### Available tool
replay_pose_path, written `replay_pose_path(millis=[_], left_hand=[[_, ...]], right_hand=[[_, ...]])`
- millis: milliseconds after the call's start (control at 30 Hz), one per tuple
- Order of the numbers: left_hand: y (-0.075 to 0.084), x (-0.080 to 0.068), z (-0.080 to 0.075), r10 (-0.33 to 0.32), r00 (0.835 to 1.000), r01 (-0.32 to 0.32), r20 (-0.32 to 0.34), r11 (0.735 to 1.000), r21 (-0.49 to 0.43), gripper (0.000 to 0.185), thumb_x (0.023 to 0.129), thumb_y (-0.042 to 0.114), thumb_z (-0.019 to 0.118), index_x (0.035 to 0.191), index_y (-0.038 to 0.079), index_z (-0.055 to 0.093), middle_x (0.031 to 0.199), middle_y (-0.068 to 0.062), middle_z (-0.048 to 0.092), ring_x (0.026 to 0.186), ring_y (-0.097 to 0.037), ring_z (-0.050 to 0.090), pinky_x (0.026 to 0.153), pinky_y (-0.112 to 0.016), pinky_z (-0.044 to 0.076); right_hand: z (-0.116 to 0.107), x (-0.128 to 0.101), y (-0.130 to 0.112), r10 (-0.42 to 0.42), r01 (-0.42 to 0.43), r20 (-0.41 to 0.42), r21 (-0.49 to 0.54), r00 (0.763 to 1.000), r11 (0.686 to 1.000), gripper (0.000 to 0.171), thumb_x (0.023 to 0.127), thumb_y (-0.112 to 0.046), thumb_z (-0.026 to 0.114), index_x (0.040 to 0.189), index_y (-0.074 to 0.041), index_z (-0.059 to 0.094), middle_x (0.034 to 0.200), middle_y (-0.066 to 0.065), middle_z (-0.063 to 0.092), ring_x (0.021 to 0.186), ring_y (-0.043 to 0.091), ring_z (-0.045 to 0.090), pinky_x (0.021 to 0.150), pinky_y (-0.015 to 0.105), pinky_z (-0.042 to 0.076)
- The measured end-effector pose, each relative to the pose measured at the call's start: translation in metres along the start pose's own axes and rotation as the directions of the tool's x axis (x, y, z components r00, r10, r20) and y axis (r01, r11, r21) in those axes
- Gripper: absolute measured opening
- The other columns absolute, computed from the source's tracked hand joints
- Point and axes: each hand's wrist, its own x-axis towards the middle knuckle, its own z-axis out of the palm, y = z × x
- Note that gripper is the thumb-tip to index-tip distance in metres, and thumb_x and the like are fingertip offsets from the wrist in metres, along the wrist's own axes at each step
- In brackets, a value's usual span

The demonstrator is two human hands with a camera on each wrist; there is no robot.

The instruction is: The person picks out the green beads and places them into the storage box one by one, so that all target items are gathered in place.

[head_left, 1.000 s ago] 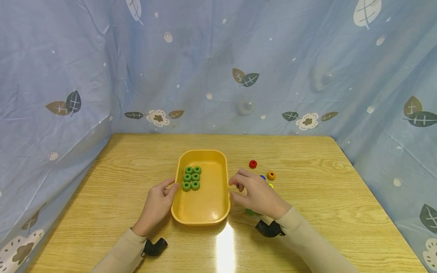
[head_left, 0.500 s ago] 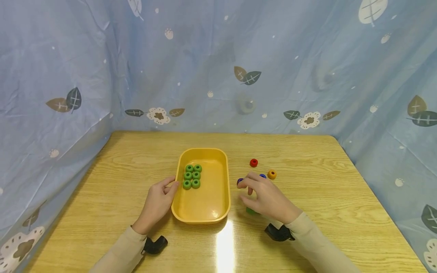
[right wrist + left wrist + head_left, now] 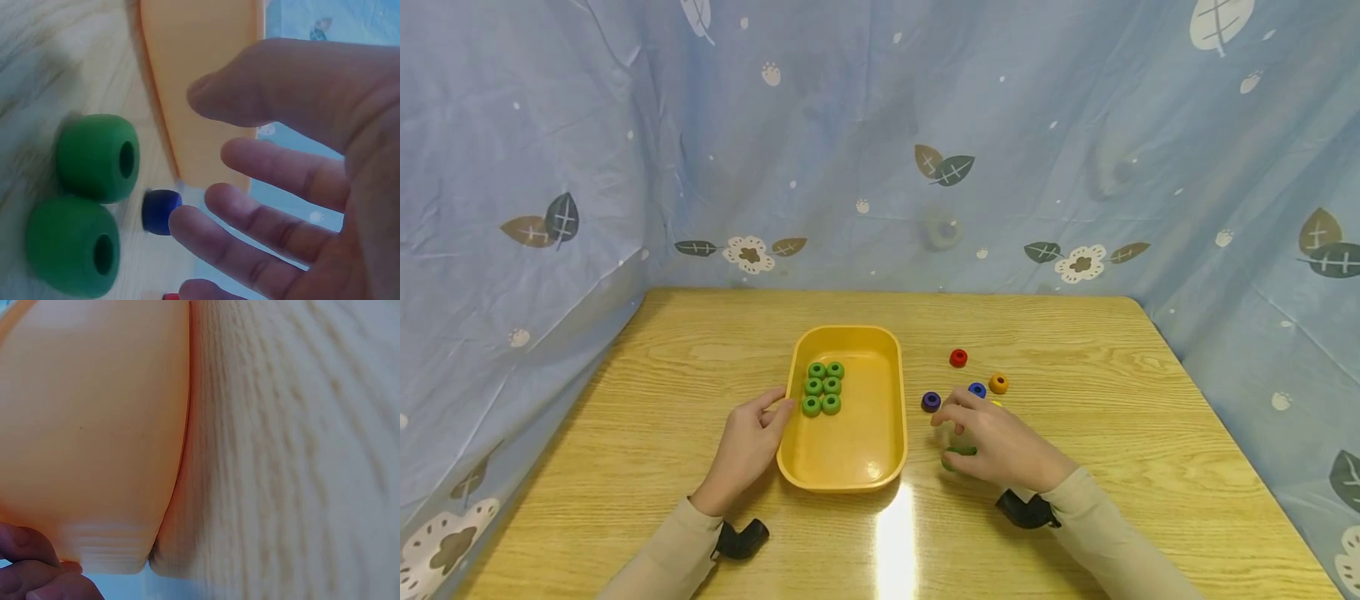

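Observation:
A yellow plastic tray [image 3: 865,446] lies on the table, and several green beads [image 3: 813,387] sit in rows in its left half. My left hand [image 3: 747,450] holds the tray's left rim between thumb and fingers; in the left wrist view its curled fingers [image 3: 31,569] lie against the tray wall. Right of the tray, my right hand [image 3: 1000,442] hovers with loosely bent fingers and nothing between them. Below it in the right wrist view are two green beads [image 3: 94,159], one beside the other, untouched. A dark blue bead [image 3: 931,402] lies just beyond its fingertips.
A red bead [image 3: 958,357], an orange bead [image 3: 998,382] and a brighter blue bead [image 3: 977,389] lie behind my right hand. A yellow bead [image 3: 996,403] is mostly hidden by it. A patterned blue cloth [image 3: 865,150] hangs behind the wooden table [image 3: 715,333].
My right hand has drawn back from the tray's right rim, moving right and slightly nearer, uncovering the dark blue bead. My left hand stays on the tray.

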Motion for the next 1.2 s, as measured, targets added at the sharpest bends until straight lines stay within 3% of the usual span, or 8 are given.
replay_pose_path(millis=[167,400,767,1200], left_hand=[[0.001,0.000,0.000,0.003,1.000,-0.003,-0.004,1.000,-0.004,0.045,0.108,0.022,0.059,0.143,-0.006,0.058,0.098,-0.022,0.078,0.090,-0.028,0.078,0.073,-0.027,0.060],[0.000,0.000,0.000,0.006,1.000,-0.006,0.004,1.000,-0.010,0.045,0.108,0.021,0.058,0.143,-0.007,0.058,0.097,-0.021,0.079,0.088,-0.026,0.078,0.071,-0.025,0.059],[0.000,0.000,-0.001,0.006,1.000,-0.006,0.008,1.000,-0.019,0.045,0.109,0.023,0.058,0.143,-0.006,0.058,0.096,-0.020,0.079,0.085,-0.024,0.078,0.069,-0.021,0.056],[-0.001,0.000,0.000,-0.005,1.000,0.005,0.015,1.000,-0.025,0.044,0.108,0.022,0.058,0.143,-0.005,0.058,0.097,-0.020,0.079,0.086,-0.025,0.078,0.070,-0.022,0.058]], right_hand=[[0.000,-0.002,0.003,0.024,-0.025,0.069,0.020,0.997,0.999,0.031,0.090,-0.017,0.082,0.117,-0.010,0.070,0.113,0.003,0.059,0.086,0.012,0.065,0.072,0.023,0.054],[0.005,-0.003,0.007,0.003,-0.004,0.102,0.010,0.995,1.000,0.031,0.089,-0.019,0.083,0.117,-0.013,0.070,0.112,0.000,0.057,0.083,0.007,0.059,0.070,0.021,0.053],[0.010,-0.005,0.011,-0.020,0.023,0.097,-0.037,0.995,0.999,0.036,0.083,-0.017,0.086,0.115,-0.013,0.071,0.108,-0.002,0.056,0.082,0.007,0.053,0.069,0.021,0.049],[0.012,-0.003,0.016,0.008,-0.005,0.076,-0.033,0.997,0.999,0.023,0.088,-0.010,0.082,0.109,-0.015,0.072,0.106,-0.003,0.059,0.081,0.006,0.054,0.070,0.021,0.050]])
